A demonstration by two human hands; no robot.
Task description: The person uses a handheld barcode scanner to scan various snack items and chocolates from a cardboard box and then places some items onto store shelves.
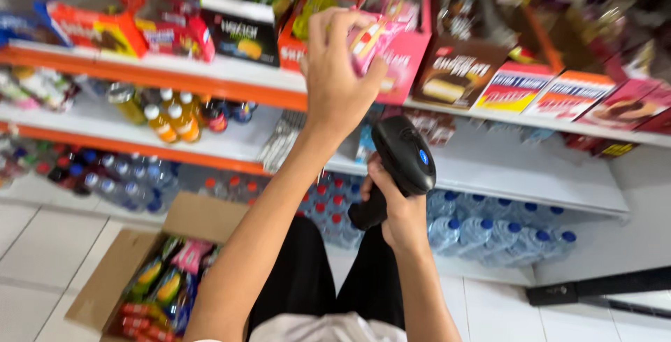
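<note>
At the far left we see an open cardboard box [112,279] on the white tiled floor [42,244], holding bright snack packets [164,286] in green, yellow, pink and red, packed close together. Above it, the low shelf carries rows of water bottles [119,178] with blue and red caps, and the middle shelf [231,143] bears small orange drink bottles [171,118] with white caps. The top shelf [175,69], edged in orange, holds open display cartons: a red one [98,31] at the left, then a black one [241,31].

Moving toward the centre, we raise our left hand [339,80] high, the arm stretched up from the lower middle, its back toward us. Its fingers are curled and clamped on a pink packet [370,38], which sits at the mouth of a pink display carton [405,52] on the top shelf, touching the carton's front. An orange carton [304,24] stands just beside the hand on its left.

Just below and right, our right hand [395,206] is wrapped tight around the grip of a black handheld scanner [402,160], its head tilted upward toward the packet, a small blue button showing. Behind it lie more water bottles [489,230] with blue caps.

Farther right, brown, red and white boxes [531,87] lean along the top shelf.
</note>
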